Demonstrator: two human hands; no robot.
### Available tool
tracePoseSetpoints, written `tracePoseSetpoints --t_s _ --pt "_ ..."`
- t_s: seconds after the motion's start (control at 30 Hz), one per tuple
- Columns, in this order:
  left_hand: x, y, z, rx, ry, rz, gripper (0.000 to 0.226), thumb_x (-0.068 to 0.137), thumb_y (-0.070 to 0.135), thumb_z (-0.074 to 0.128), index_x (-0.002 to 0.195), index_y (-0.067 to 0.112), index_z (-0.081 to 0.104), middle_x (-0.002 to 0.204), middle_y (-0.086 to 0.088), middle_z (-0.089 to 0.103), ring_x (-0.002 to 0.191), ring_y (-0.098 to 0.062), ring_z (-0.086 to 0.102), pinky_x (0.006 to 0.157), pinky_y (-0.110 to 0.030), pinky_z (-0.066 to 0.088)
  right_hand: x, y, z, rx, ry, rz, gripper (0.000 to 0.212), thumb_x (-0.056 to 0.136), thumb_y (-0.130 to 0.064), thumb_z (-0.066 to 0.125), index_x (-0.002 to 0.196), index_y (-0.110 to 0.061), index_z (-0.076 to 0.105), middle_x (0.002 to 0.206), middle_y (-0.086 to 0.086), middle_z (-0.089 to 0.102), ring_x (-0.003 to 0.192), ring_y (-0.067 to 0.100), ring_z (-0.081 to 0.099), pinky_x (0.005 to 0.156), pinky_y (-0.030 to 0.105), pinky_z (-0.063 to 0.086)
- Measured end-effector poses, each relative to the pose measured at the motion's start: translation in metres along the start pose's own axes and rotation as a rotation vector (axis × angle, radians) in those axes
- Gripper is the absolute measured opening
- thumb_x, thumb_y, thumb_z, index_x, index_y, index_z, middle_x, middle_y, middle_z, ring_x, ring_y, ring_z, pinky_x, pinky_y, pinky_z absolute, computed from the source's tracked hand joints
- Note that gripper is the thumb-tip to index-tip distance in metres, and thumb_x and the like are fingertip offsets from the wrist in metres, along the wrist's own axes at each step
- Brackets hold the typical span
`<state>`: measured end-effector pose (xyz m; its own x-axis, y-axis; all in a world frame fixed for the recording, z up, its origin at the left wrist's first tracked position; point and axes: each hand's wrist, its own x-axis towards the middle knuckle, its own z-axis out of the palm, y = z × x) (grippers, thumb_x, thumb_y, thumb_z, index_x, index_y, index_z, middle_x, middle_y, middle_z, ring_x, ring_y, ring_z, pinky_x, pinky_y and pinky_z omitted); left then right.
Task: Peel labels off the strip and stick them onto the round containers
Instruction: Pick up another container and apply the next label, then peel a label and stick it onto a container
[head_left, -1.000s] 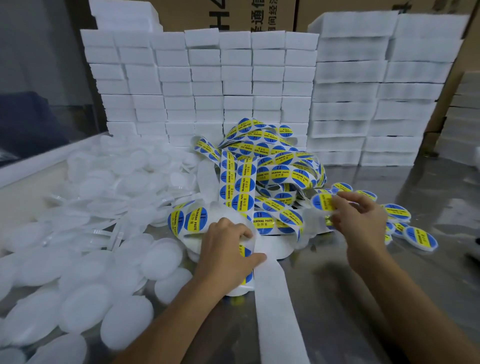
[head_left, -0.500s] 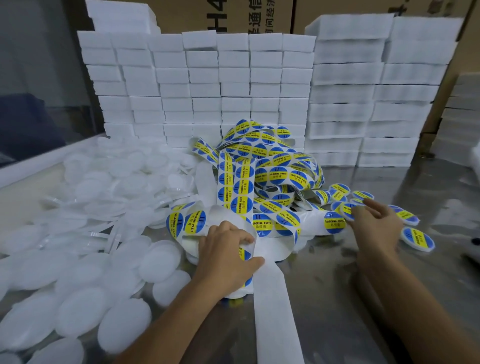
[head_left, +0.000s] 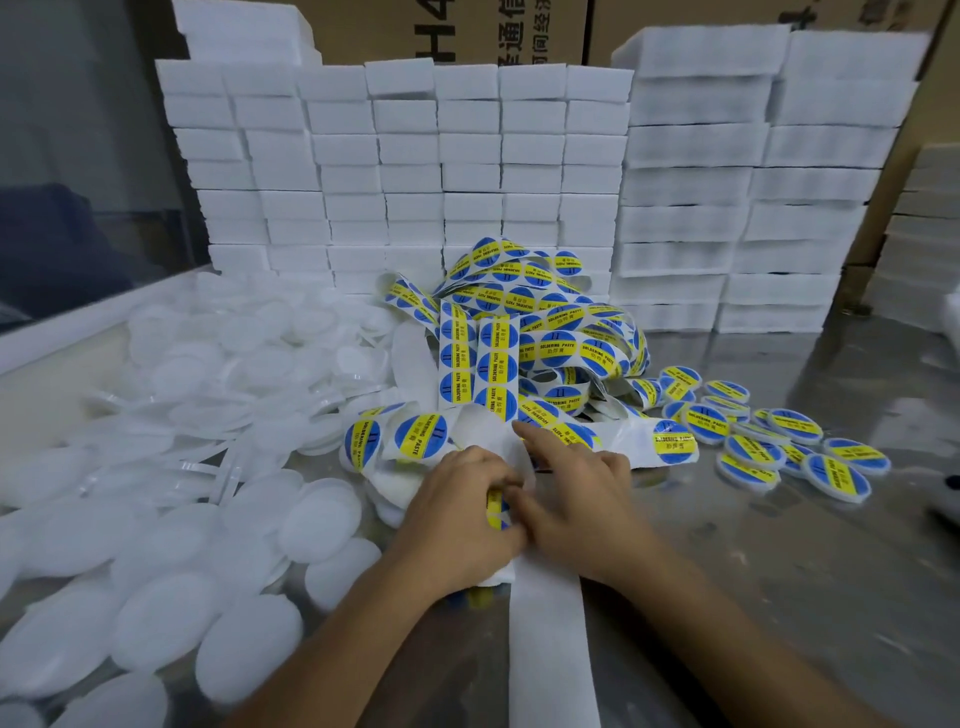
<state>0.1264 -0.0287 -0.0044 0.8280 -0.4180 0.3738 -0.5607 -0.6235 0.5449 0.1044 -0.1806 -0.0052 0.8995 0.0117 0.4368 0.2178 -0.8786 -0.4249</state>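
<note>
A tangled label strip (head_left: 550, 343) with round blue-and-yellow labels lies in the middle of the metal table (head_left: 779, 597). Its bare white backing (head_left: 550, 639) runs toward me. My left hand (head_left: 462, 519) grips the strip where a yellow-and-blue label (head_left: 496, 506) shows between my fingers. My right hand (head_left: 576, 493) lies against the left hand, fingers on the same spot, forefinger stretched out over the strip. Whether it pinches the label is hidden. Plain white round containers (head_left: 171, 530) are heaped on the left. Labelled containers (head_left: 763, 441) lie on the right.
A wall of stacked white foam blocks (head_left: 467, 156) stands behind the strip, with cardboard boxes (head_left: 540, 31) further back. A white ledge (head_left: 62, 332) borders the table on the left. Bare metal shows at the right front.
My right hand has left the labelled containers on the right and come back left to meet the left hand at the strip. The left hand has stayed on the strip.
</note>
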Motion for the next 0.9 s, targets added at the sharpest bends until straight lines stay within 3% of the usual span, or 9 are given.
tracePoseSetpoints --t_s 0.1,0.2,0.3,0.43,0.53,0.6,0.7,0.8,0.9 --pt "-0.001 0.001 0.0 0.021 -0.06 0.039 0.045 0.064 0.035 0.065 0.109 0.027 0.067 0.108 0.014 0.061 0.104 -0.008 0.054 0.092 -0.028 0.046 0.0 0.001 0.005 -0.022 0.025 -0.022 0.066 0.086 -0.041 0.061 0.147 -0.041 0.035 0.141 -0.015 0.051 0.132 0.008 0.042 0.097 0.031 0.013" --pt "-0.003 0.004 0.0 -0.039 -0.08 0.032 0.05 0.063 0.045 0.07 0.113 0.039 0.061 0.106 0.018 0.063 0.102 -0.003 0.056 0.093 -0.031 0.047 0.003 0.004 0.003 0.057 0.096 0.013 0.056 0.084 -0.033 0.066 0.136 -0.04 0.046 0.11 -0.015 0.068 0.111 0.009 0.058 0.092 0.031 0.017" --pt "-0.005 0.009 -0.001 -0.086 -0.083 0.072 0.052 0.065 0.047 0.071 0.113 0.049 0.052 0.102 0.021 0.062 0.101 0.001 0.056 0.092 -0.026 0.047 0.001 0.009 0.004 0.102 0.133 0.062 0.045 0.083 -0.024 0.065 0.124 -0.038 0.053 0.087 -0.015 0.068 0.091 0.008 0.062 0.088 0.031 0.022" --pt "-0.002 0.009 -0.001 -0.121 0.146 0.058 0.03 0.075 0.033 0.076 0.104 0.026 0.069 0.099 0.015 0.063 0.094 0.002 0.057 0.085 -0.009 0.042 0.003 0.012 -0.004 0.36 0.316 0.135 0.02 0.085 -0.015 0.07 0.103 -0.024 0.069 0.076 -0.017 0.065 0.077 0.004 0.062 0.08 0.029 0.046" --pt "0.003 0.008 -0.007 -0.192 0.33 -0.065 0.017 0.081 0.02 0.076 0.098 0.017 0.072 0.093 0.014 0.066 0.088 0.003 0.059 0.077 0.001 0.038 0.006 0.013 -0.015 0.511 0.43 0.156 0.011 0.089 -0.014 0.065 0.081 -0.021 0.069 0.075 -0.011 0.068 0.075 0.005 0.062 0.066 0.019 0.047" --pt "0.006 0.008 -0.012 -0.328 0.399 -0.174 0.017 0.083 0.019 0.075 0.099 0.018 0.072 0.093 0.016 0.068 0.091 0.003 0.063 0.079 -0.002 0.043 0.007 0.014 -0.02 0.595 0.487 0.185 0.017 0.089 -0.014 0.065 0.074 -0.022 0.066 0.071 -0.012 0.066 0.07 0.006 0.06 0.061 0.018 0.045" --pt "0.01 0.01 -0.021 -0.722 0.403 -0.366 0.013 0.084 0.022 0.074 0.096 0.02 0.071 0.093 0.009 0.075 0.091 -0.007 0.07 0.081 -0.022 0.055 0.008 0.013 -0.022 0.648 0.492 0.169 0.02 0.082 -0.005 0.069 0.07 -0.018 0.062 0.075 -0.009 0.066 0.076 0.007 0.062 0.069 0.025 0.049" --pt "0.014 0.014 -0.03 -1.151 0.435 -0.487 0.014 0.09 0.024 0.067 0.093 0.011 0.071 0.09 -0.005 0.077 0.087 -0.019 0.073 0.072 -0.028 0.06 0.005 0.008 -0.02 0.651 0.415 0.028 0.023 0.074 0.003 0.068 0.069 -0.017 0.056 0.089 -0.002 0.068 0.092 0.011 0.067 0.079 0.033 0.056" --pt "0.015 0.014 -0.037 -1.304 0.522 -0.528 0.021 0.096 0.021 0.059 0.09 0.003 0.067 0.087 -0.011 0.076 0.08 -0.02 0.074 0.065 -0.03 0.061 0.002 0.004 -0.019 0.608 0.271 -0.111 0.02 0.067 -0.003 0.061 0.068 -0.022 0.053 0.095 -0.001 0.068 0.095 0.012 0.067 0.078 0.029 0.054"
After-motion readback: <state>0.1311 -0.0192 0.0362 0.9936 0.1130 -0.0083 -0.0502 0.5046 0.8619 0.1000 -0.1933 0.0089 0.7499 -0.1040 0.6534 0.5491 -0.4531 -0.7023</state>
